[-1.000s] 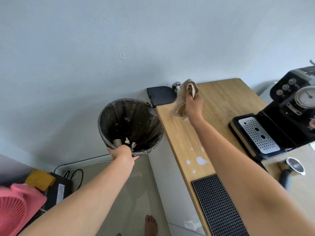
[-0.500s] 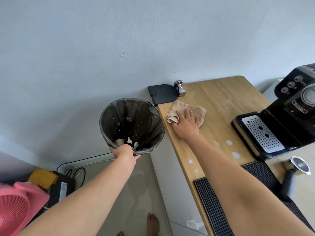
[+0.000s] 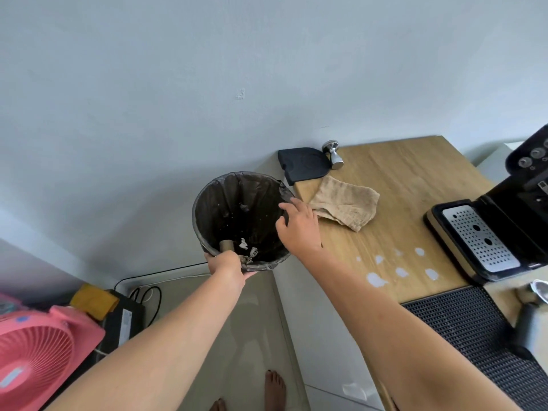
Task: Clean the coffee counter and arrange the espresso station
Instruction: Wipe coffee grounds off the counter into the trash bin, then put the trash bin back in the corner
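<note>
Occupying the right half of the view, the wooden worktop (image 3: 409, 185) runs back to a pale wall. A black espresso machine (image 3: 516, 209) stands at its right edge, with the perforated steel drip tray (image 3: 477, 237) facing left. A black ribbed bar mat (image 3: 474, 330) lies on the near part of the worktop, just in front of the machine. On the floor at lower left sits a pink fan (image 3: 38, 354).

A round waste bin (image 3: 219, 209) with a dark liner is held off the floor just beside the worktop's left edge, its mouth tilted toward the camera. Inside it lie a cardboard tube (image 3: 226, 245) and a few scraps.

The left hand (image 3: 226, 266) grips the near rim of the bin, fingers curled around it. The right hand (image 3: 299, 229) is at the bin's right rim, over the worktop's edge, with its fingers loosely spread and holding nothing. Whether its fingertips touch the liner cannot be told.

A beige cloth (image 3: 345, 204) lies crumpled and flat on the worktop, just beside the right hand. Behind it, in the far left corner, lies a black tamping mat (image 3: 305, 164). Several white spill spots (image 3: 375, 280) mark the wood between the cloth and the bar mat. A steel tamper (image 3: 333, 154) lies at the tamping mat's right edge. A metal item (image 3: 539, 290) at the right border is too blurred to name.
</note>
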Available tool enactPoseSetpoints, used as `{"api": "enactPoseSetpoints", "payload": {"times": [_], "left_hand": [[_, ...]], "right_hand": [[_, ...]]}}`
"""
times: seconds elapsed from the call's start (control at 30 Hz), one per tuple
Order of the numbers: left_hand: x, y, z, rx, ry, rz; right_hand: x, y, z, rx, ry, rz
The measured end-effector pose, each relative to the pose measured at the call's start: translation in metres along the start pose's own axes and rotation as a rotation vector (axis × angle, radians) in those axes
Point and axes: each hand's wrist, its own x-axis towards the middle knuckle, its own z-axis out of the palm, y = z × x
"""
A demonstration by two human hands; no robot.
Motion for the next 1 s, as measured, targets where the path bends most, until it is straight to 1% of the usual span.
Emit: {"api": "enactPoseSetpoints", "payload": {"times": [0.07, 0.13, 0.2, 0.27, 0.33, 0.4, 0.5, 0.53, 0.67, 0.73, 0.87, 1.0], "left_hand": [[0.004, 0.006, -0.008, 0.004, -0.011, -0.004], [0.009, 0.011, -0.015, 0.030, -0.028, -0.003], [0.019, 0.014, -0.024, 0.064, -0.036, 0.000], [0.028, 0.015, -0.033, 0.091, -0.052, -0.007], [0.043, 0.018, -0.040, 0.108, -0.073, -0.003], [0.058, 0.019, -0.046, 0.136, -0.096, -0.004], [0.084, 0.016, -0.047, 0.197, -0.088, -0.014], [0.093, 0.013, -0.045, 0.214, -0.080, -0.014], [0.135, -0.002, -0.036, 0.251, -0.058, -0.015], [0.159, -0.010, -0.030, 0.277, -0.054, -0.034], [0.193, -0.023, -0.022, 0.286, -0.050, -0.055], [0.227, -0.040, -0.027, 0.273, -0.073, -0.100]], "right_hand": [[-0.005, -0.008, 0.015, 0.020, -0.035, 0.080], [-0.009, -0.011, 0.026, 0.056, -0.115, 0.208], [-0.013, -0.016, 0.036, 0.207, -0.179, 0.390], [-0.017, -0.017, 0.044, 0.372, -0.161, 0.552], [-0.019, -0.016, 0.056, 0.451, -0.115, 0.657], [-0.019, -0.014, 0.069, 0.540, -0.139, 0.740], [-0.019, -0.011, 0.087, 0.636, -0.280, 0.810], [-0.017, -0.008, 0.095, 0.654, -0.287, 0.832], [-0.010, 0.005, 0.121, 0.743, -0.184, 0.951], [-0.003, 0.016, 0.139, 0.769, -0.169, 0.987], [0.005, 0.036, 0.180, 0.741, -0.193, 1.045], [0.004, 0.061, 0.225, 0.684, -0.168, 1.063]]}}
